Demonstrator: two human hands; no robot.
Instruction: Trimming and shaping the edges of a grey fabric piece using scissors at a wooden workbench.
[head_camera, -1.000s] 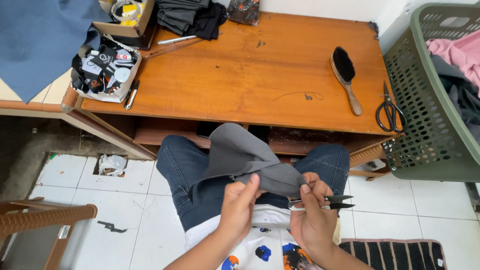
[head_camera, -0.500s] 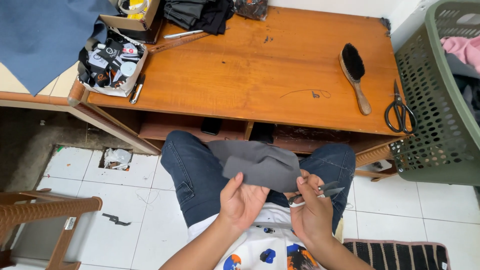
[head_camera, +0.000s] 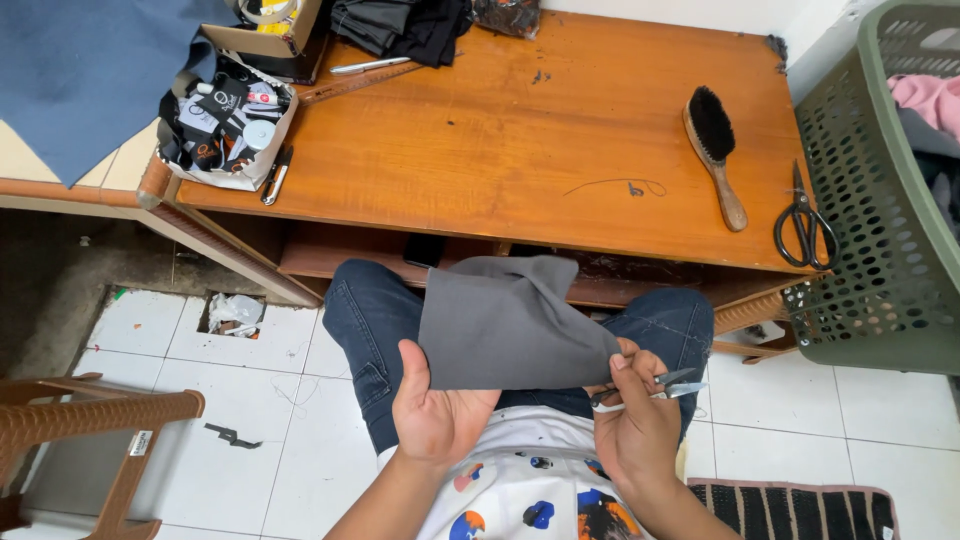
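Note:
A folded piece of grey fabric (head_camera: 505, 322) is held over my lap, just below the edge of the wooden table (head_camera: 520, 130). My left hand (head_camera: 435, 405) grips its lower left corner, palm up with the thumb on the cloth. My right hand (head_camera: 635, 425) pinches the fabric's lower right corner and also holds small thread snips (head_camera: 655, 388), blades pointing right. My legs in blue jeans (head_camera: 365, 330) lie under the fabric.
On the table lie a clothes brush (head_camera: 715, 150), black scissors (head_camera: 805, 225) at the right edge, a loose thread (head_camera: 615, 186), a bag of small items (head_camera: 225, 125) and dark clothes (head_camera: 400, 25). A green laundry basket (head_camera: 880, 200) stands right; a brown plastic chair (head_camera: 90, 430) stands left.
The grey fabric has been turned and flattened out between my hands. My left hand shifted from the middle of the cloth to its lower left corner; the view moved closer.

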